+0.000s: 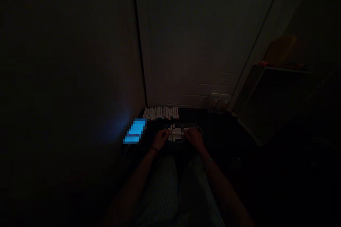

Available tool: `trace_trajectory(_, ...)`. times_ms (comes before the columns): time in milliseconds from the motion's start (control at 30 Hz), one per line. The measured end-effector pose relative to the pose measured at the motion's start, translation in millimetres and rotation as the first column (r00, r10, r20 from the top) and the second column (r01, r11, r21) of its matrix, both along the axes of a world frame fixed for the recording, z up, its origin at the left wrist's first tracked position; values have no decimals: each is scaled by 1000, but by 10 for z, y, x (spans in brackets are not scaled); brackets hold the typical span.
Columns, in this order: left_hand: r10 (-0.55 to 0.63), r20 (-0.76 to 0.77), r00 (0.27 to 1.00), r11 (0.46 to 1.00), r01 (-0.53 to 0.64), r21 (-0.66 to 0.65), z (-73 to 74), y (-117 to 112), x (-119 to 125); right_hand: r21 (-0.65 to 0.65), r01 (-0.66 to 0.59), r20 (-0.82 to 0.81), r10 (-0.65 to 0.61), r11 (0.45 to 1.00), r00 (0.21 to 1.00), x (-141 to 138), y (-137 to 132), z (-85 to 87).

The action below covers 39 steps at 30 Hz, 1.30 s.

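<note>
The room is very dark and small details are hard to make out. Before me lies a shallow clear case (179, 144) with two compartments and several white markers (172, 137) in its left part. My right hand (194, 137) is closed over the right part, its fingers on the end of a white marker (178, 133) that points left across the case. At the case's left edge, my left hand (160, 139) has its thumb and fingers pinched together beside the upright-lying markers. Whatever is between them is too dim to name.
A row of white markers (161, 112) lies along the wall behind the case. To the left glows a blurred blue screen (135, 131). Two clear plastic packages (218, 103) stand at the back right. A shelf unit (282, 69) rises farther right, and walls close in left and ahead.
</note>
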<state>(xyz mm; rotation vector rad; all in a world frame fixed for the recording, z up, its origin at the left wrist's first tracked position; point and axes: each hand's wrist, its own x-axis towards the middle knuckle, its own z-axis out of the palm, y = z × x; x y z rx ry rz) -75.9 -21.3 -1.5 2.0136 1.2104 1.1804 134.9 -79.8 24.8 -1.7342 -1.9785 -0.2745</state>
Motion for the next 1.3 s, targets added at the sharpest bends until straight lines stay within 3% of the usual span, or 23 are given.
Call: trace_trajectory(1300,4,-29,1000,1000,-4,-6,32,-16,1,1,2,-7,-2,1000,1000,-11,-8,11)
